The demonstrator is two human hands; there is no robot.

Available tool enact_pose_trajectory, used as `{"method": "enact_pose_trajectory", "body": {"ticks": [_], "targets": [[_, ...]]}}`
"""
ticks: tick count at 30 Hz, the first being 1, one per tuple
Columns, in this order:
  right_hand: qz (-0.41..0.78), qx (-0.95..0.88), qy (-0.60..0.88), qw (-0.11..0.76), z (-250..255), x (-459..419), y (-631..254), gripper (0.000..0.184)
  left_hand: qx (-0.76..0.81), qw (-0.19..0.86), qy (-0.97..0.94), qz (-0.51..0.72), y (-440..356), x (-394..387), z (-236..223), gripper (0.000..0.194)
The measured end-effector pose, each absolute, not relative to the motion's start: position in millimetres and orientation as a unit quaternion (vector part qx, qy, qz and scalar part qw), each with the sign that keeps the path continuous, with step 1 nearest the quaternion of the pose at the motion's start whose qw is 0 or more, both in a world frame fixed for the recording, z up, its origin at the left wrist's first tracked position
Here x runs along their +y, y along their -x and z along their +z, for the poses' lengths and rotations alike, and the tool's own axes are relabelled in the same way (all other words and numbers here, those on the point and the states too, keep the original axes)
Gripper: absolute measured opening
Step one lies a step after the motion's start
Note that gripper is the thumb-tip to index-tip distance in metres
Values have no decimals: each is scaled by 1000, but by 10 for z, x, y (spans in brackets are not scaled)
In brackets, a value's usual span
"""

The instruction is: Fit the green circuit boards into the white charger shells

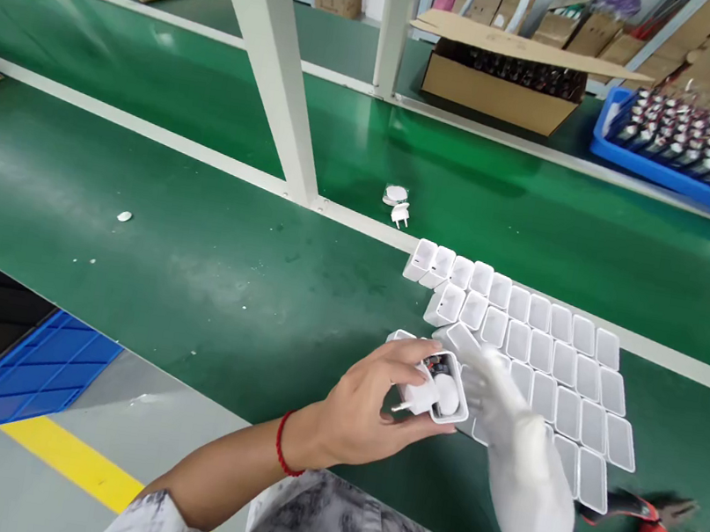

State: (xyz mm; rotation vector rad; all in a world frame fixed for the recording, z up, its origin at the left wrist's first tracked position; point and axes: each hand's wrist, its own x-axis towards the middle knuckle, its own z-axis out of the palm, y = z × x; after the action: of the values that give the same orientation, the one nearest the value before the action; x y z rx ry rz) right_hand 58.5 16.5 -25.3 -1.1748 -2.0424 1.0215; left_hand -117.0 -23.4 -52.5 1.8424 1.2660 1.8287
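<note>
My bare left hand [368, 401] grips a white charger housing [435, 394] with a round plug cap and metal pins; dark parts show inside it. My right hand [519, 459], in a white glove, is smeared by motion just right of the housing, its fingers reaching toward it. Both hands hover over the near edge of a block of several empty white charger shells [555, 358] laid in rows on the green belt [194, 269].
Red-handled pliers [642, 531] lie at the right. A loose white plug piece [396, 204] sits beside the white frame post [271, 67]. Behind are a cardboard box [502, 84] and a blue tray of parts [699, 148]. A blue crate [24, 377] stands on the floor at left.
</note>
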Motion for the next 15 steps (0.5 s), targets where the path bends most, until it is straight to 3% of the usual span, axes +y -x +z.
{"method": "enact_pose_trajectory", "body": {"ticks": [2,6,11,15], "targets": [[231,-838,404,285,-245,106,-639,56,439,137,-634,622,1203,-229,-510,49],[-21,-920,345,183,-192,-14,-576,70,413,112,-663,615,1247,-197,-477,43],[-71,-919,359,147,-173,-63,-486,74,389,50,-691,607,1257,-148,-469,41],[-21,-921,348,172,-243,-16,-492,73,411,19,-678,609,1271,-134,-518,37]]}}
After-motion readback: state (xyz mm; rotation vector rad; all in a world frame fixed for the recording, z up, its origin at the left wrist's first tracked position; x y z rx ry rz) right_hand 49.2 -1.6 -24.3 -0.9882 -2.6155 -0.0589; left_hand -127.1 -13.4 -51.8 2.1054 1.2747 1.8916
